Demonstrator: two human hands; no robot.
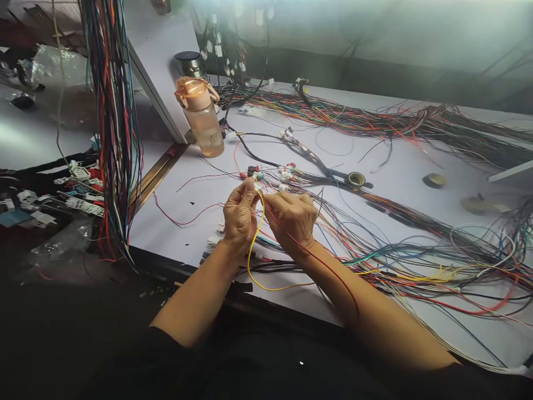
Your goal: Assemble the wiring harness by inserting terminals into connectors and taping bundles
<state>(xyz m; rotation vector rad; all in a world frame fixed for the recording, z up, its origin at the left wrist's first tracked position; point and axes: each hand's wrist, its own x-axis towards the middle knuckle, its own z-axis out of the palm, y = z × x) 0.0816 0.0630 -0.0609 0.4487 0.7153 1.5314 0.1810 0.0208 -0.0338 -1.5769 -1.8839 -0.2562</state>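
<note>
In the middle of the view my left hand (240, 214) is closed, thumb up, around a small pale connector (257, 188) that its fingers mostly hide. Close against it on the right, my right hand (293, 214) pinches a dark red wire (322, 261), whose loose length trails over my right forearm. From between the hands a yellow wire (250, 253) loops down toward the table edge. Just beyond my fingertips lie a black connector (252, 171) and white connectors (286, 175) with red parts. Where the red wire ends is hidden by my fingers.
Wire bundles (333, 116) run across the back and right of the white table (187, 194). A peach-lidded water bottle (204, 122) and a dark-lidded flask (189, 64) stand at back left. A tape roll (356, 179) lies right of centre. Hanging wires (112, 122) fill the left.
</note>
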